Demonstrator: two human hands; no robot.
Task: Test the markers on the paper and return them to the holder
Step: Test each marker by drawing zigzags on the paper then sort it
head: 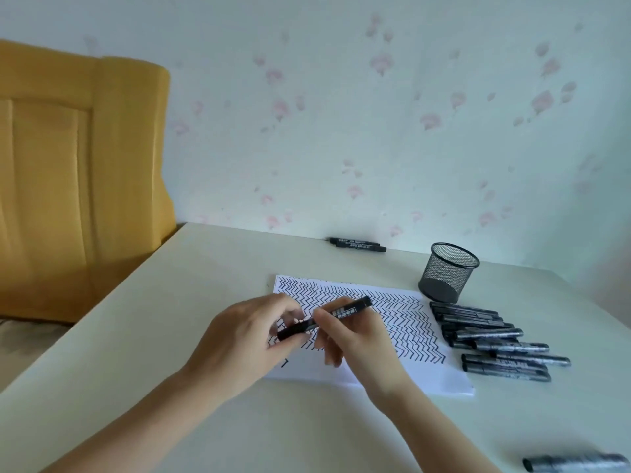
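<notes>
Marker [324, 317] above paper [403, 322], long axis low-left to upper-right | left hand [246, 336] pinches cap end, right hand [345, 332] grips barrel | holder [447, 273] nearer right hand

black marker [324, 318] tilted above zigzag-covered paper [423, 373] | marker pile [491, 339] beside empty mesh holder [447, 273]

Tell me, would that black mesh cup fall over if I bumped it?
Probably yes. The mesh holder looks see-through wire with nothing showing inside, so it is likely light. It stands upright on the table apart from the markers, so a nudge might slide or tip it, then its round wall could roll.
</notes>
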